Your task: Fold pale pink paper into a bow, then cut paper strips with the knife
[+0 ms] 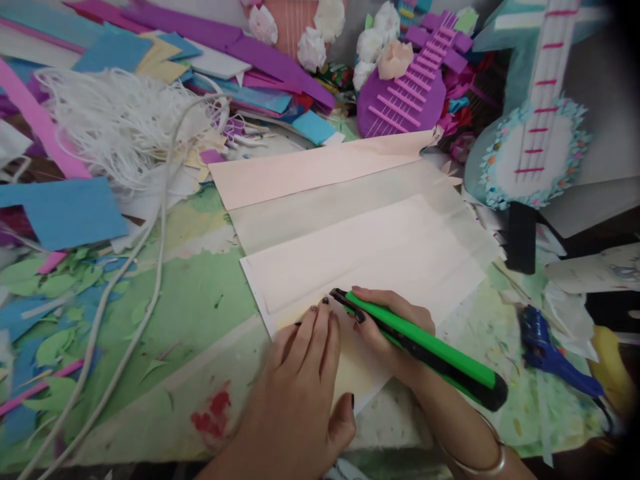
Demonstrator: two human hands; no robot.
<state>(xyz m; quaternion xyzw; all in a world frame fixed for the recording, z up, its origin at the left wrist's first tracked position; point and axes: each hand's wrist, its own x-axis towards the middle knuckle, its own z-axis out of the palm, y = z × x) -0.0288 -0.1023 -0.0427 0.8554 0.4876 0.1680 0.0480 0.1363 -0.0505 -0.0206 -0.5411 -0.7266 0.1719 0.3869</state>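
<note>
My right hand [387, 337] is closed around a green and black utility knife [440, 353]. The knife's front end touches or hovers just over a white sheet of paper [360, 250]; I cannot tell which. Beside it, my left hand [300, 380] lies flat with its fingers stretched out, pressing on the near part of the sheet. Beneath the white sheet, a greyish sheet [310, 220] extends further back, with a peach-coloured band [305, 177] along its far edge. The blade itself is hard to make out.
A blue glue gun [555, 357] lies at the right. White cables [163, 220] cross the left side, near a tangle of white string [125, 123] and coloured paper scraps [65, 213]. Behind stand a purple paper guitar [400, 100] and a pale teal one [493, 160].
</note>
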